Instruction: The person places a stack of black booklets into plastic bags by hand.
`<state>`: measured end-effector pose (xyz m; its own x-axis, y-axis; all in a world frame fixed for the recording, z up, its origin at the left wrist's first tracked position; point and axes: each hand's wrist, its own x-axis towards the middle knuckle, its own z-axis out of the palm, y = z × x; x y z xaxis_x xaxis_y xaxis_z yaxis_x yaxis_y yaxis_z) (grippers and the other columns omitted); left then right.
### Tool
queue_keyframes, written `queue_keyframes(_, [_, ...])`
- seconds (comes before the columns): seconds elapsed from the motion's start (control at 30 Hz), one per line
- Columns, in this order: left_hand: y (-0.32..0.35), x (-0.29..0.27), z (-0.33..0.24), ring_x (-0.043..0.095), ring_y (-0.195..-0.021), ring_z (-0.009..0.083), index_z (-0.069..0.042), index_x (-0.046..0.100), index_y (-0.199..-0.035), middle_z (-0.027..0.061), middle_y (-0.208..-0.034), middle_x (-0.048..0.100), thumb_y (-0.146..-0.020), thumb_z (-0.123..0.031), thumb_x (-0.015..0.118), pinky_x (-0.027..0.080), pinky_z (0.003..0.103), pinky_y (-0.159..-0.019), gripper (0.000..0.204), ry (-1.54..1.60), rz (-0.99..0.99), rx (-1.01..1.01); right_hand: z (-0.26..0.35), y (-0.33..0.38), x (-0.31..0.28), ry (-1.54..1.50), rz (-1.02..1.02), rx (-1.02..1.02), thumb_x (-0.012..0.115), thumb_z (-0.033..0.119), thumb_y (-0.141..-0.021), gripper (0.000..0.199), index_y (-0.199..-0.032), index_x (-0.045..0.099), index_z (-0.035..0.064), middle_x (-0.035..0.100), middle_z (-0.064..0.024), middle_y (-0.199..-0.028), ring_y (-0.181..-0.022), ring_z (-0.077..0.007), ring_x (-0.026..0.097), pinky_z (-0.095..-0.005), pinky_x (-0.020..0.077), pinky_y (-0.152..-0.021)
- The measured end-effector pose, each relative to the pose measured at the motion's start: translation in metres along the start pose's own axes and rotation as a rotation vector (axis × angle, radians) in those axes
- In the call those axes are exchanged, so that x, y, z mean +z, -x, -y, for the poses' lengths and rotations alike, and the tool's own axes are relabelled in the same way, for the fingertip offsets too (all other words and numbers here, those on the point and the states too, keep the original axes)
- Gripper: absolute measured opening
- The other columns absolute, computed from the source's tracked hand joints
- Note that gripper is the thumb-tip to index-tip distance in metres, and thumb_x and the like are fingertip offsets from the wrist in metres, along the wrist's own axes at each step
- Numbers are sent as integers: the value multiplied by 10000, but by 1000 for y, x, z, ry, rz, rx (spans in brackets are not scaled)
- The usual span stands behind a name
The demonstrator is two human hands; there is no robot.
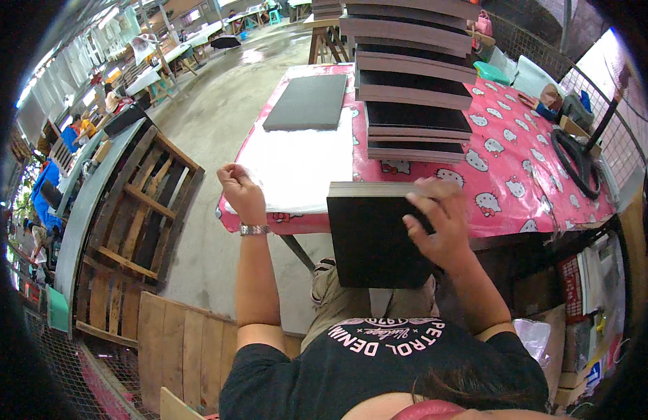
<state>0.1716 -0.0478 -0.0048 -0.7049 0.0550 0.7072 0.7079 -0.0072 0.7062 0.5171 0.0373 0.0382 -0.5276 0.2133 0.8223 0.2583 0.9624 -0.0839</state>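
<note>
My right hand point(439, 220) grips a thick stack of black boards point(376, 241) with pale layered edges. The stack stands upright at the table's near edge, its black face toward me. My left hand point(242, 192), with a metal watch band at the wrist, is raised by the left edge of a pile of white sheets point(296, 164). Its fingers are curled together; whatever they pinch, if anything, is hidden. A dark grey board point(308, 102) lies flat on the far part of the sheets. Behind the upright stack rises a tall pile of black boards point(416, 119), laid in several bundles.
A pink patterned cloth point(506, 161) covers the table. A black looped object point(574, 164) lies at its right side, near a wire mesh fence point(621, 119). Wooden pallets point(142, 210) lean at the left, beside a long grey bench point(100, 182). People sit farther off.
</note>
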Motion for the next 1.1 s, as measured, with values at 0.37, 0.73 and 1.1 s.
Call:
queue_keyframes(0.37, [81,-94,-173,598,-592,317,-52,546,-820,136,-651,588,-749,-160,635,468,397,-537,157,-108,1225,355,64,5,23,-849,667,193,613,-41,-676,831,-1400,231,99,609,-188,-884,-812,-291,627,-317,488,-732])
queue_keyframes(0.73, [159,-78,-110,506,-1003,137,-34,491,-1144,102,-1140,510,-763,-248,684,444,265,-795,478,727,1349,-575,34,59,26,-1075,389,897,564,40,-829,156,-970,612,-7,615,-21,-834,-771,-73,545,-219,435,-718])
queue_keyframes(1.1, [131,-67,-63,576,-963,182,-2,551,-1094,90,-1042,613,-885,-426,477,428,344,-893,478,1009,925,-1091,5,82,30,-962,115,1052,573,96,-861,128,-941,590,-2,603,-16,-804,-749,-62,525,-217,426,-688])
